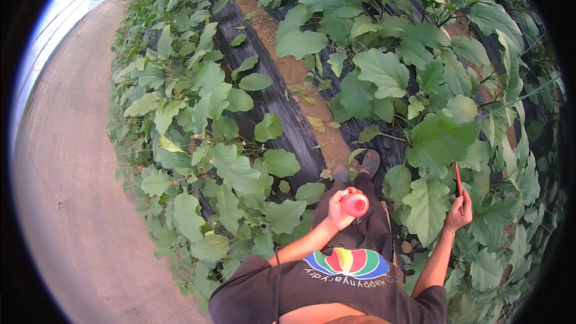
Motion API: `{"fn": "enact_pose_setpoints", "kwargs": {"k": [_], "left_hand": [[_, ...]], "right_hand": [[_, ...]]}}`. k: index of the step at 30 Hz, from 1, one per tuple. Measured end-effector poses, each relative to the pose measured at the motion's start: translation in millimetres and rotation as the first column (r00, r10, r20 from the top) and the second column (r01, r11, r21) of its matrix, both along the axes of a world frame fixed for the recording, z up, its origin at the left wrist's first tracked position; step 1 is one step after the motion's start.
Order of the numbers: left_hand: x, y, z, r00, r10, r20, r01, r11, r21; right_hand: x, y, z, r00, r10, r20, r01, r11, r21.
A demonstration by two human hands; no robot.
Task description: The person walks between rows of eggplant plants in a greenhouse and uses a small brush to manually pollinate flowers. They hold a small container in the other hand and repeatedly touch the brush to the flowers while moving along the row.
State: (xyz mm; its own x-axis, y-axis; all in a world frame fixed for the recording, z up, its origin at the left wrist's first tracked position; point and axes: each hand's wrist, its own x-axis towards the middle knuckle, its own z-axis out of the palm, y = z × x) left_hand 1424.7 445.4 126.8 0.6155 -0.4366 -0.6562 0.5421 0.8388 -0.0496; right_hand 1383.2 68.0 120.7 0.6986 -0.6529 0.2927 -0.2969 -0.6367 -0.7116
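My left hand grips a small red plastic bottle in front of my waist. The bottle's round mouth is uncapped and faces up towards me; what it contains cannot be made out. On the right, my right hand pinches a thin red stick that points up and away from me. The stick's far end reaches the lower edge of a broad green eggplant leaf, and its tip is hard to see. A lobed leaf hangs just left of that hand.
Rows of eggplant plants grow on both sides through black plastic mulch. A bare soil path runs between them, with my sandalled feet at its near end. Thin support string crosses the right row. Wide ground lies far left.
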Motion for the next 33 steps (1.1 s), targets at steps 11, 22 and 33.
{"fn": "enact_pose_setpoints", "kwargs": {"k": [11, 22, 33], "left_hand": [[-11, 45, 11, 0.988, 0.154, -0.031, -0.152, 0.987, 0.056], [-8, 76, 38, 0.981, 0.189, 0.048, -0.19, 0.982, 0.009], [-22, 122, 42, 0.971, 0.237, 0.024, -0.238, 0.971, 0.037]], "right_hand": [[57, 0, 186, 0.956, -0.024, 0.291, 0.07, 0.986, -0.149], [121, 132, 344, 0.436, 0.887, 0.151, -0.782, 0.456, -0.425], [127, 221, 333, 0.427, 0.903, -0.04, -0.83, 0.374, -0.413]]}}
